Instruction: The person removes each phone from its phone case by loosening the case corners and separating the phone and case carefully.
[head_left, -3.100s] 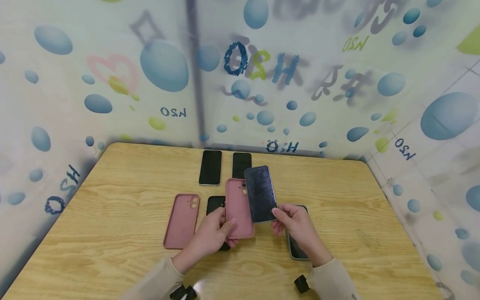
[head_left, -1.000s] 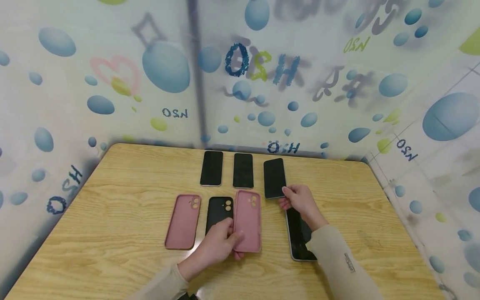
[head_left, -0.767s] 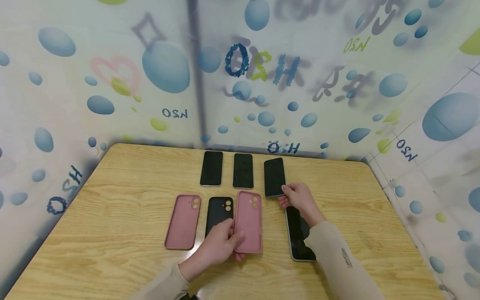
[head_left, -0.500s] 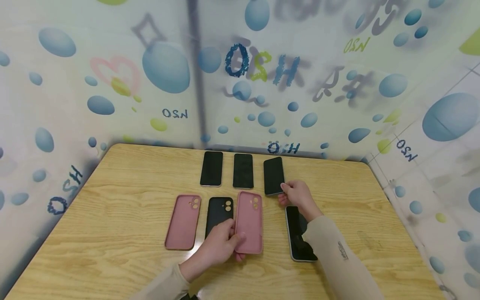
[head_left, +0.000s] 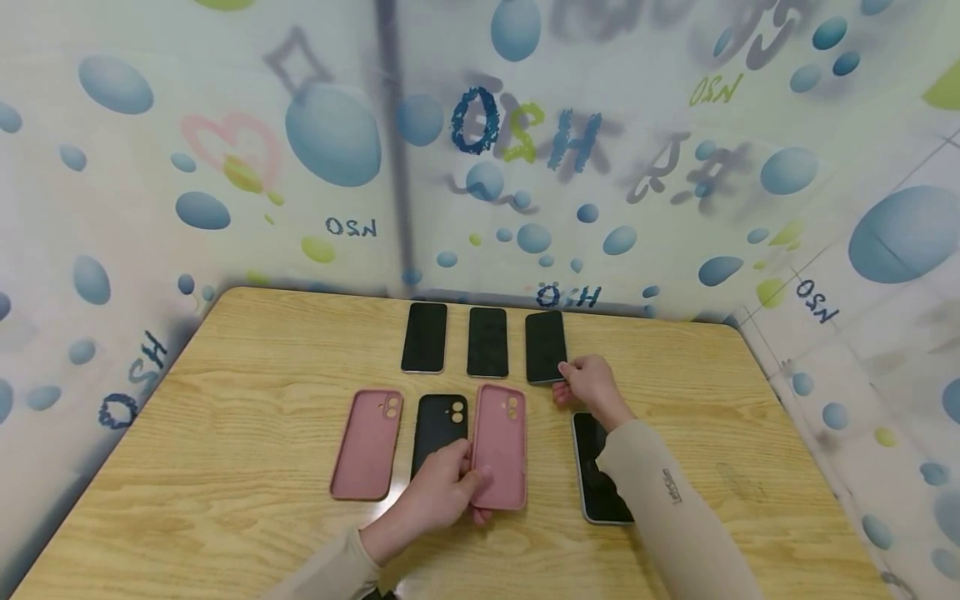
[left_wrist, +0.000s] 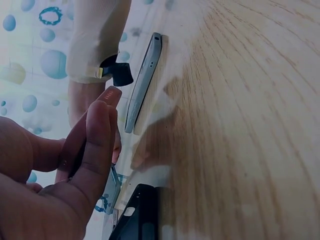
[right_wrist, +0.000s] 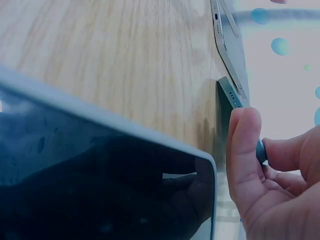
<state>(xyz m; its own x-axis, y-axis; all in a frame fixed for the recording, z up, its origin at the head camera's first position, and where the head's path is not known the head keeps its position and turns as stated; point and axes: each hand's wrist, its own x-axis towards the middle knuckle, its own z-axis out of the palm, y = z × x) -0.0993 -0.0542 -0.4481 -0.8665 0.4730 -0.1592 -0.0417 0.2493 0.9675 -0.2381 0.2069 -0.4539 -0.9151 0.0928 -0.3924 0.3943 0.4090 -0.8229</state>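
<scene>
My left hand (head_left: 437,492) grips a pink phone case (head_left: 501,435) by its lower left side, thumb on the inner face. In the left wrist view, that case (left_wrist: 111,96) is tilted and off the table. Between thumb and fingers, my right hand (head_left: 592,387) pinches the lower right corner of a dark phone (head_left: 545,343) in the back row. The right wrist view shows this phone's edge (right_wrist: 229,91) with its held end raised. Partly behind my left hand lies a black phone case (head_left: 439,423). A larger-looking phone (head_left: 596,475) lies under my right forearm, partly hidden.
Left of the black case lies another pink phone case (head_left: 367,443). Two more phones, a left one (head_left: 424,337) and a middle one (head_left: 487,342), lie face up in the back row. The wooden table (head_left: 247,417) meets a patterned curtain (head_left: 322,242) at its back edge.
The phone in my right hand has moved from over the pink case to the back row and lowered beside the middle phone. My left hand has shifted the pink case slightly right and nearer.
</scene>
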